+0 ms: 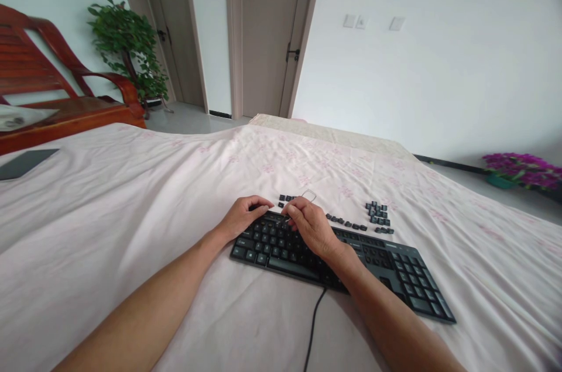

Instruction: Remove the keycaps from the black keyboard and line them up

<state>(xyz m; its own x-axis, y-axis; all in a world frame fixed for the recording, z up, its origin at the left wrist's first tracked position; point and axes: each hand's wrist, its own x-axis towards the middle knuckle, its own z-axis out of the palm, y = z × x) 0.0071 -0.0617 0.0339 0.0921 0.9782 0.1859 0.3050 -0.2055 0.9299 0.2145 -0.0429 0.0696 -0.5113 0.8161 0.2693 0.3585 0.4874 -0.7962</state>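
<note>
A black keyboard (290, 267) lies on the pale bedsheet, with some key positions along its top and in its navigation block lacking caps. My left hand (246, 215) grips its far left corner, the thumb along the top edge. Over the upper left keys, my right hand (311, 224) is closed on a thin wire keycap puller (309, 193); the wire's loop sticks out beyond the fingers and its tip is down at the keys. Loose keycaps (346, 223) lie in a row behind the keyboard, partly hidden by my right hand. More keycaps (378, 213) form a cluster farther right.
The keyboard's cable (314, 325) runs toward me over the wrinkled bedsheet (175, 202). A dark flat object (27, 162) lies at the far left. Beyond the bed are a wooden bench (65, 112), a leafy plant (125, 38), doors and purple flowers (527, 168).
</note>
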